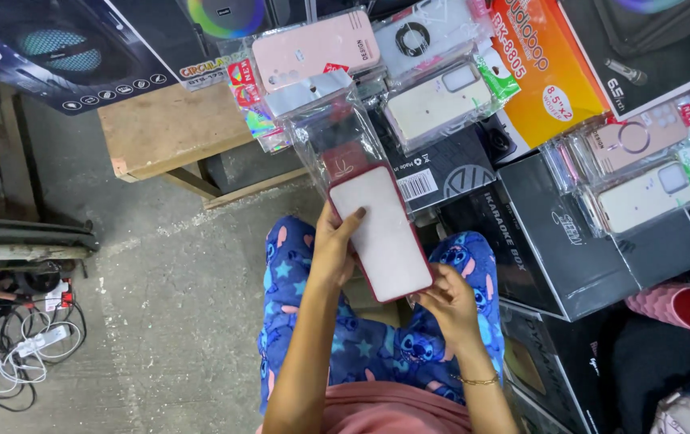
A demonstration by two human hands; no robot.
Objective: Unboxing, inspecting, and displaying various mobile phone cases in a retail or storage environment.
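Both hands: I have my left hand (335, 247) and right hand (448, 299) on one dark red phone case (381, 231), held over my lap.
Case: its pale inner face is turned up at me, the long side tilted from upper left to lower right, its top end touching the mouth of a clear sleeve (337, 133).
Done so far: judging by how it lies, the case is nearly all outside the sleeve; only the top edge overlaps the plastic.
Left to do: the case and sleeve are not yet fully apart or fully joined; I cannot tell which way it is going.
Left hand pose: wrist bent up, fingers closed around the case's left edge, forefinger laid along the pale face.
Right hand pose: below the case, fingers curled under its lower right corner, pinching it; a thin bracelet (477, 379) sits on that wrist.
Sleeve: it looks to rest against the stack of packed cases (441, 100) in front of me, though the glare makes this uncertain.
Around: dark boxes (594, 241) to my right, a wooden bench (168, 128) ahead on the left, cables (16, 354) on the floor.
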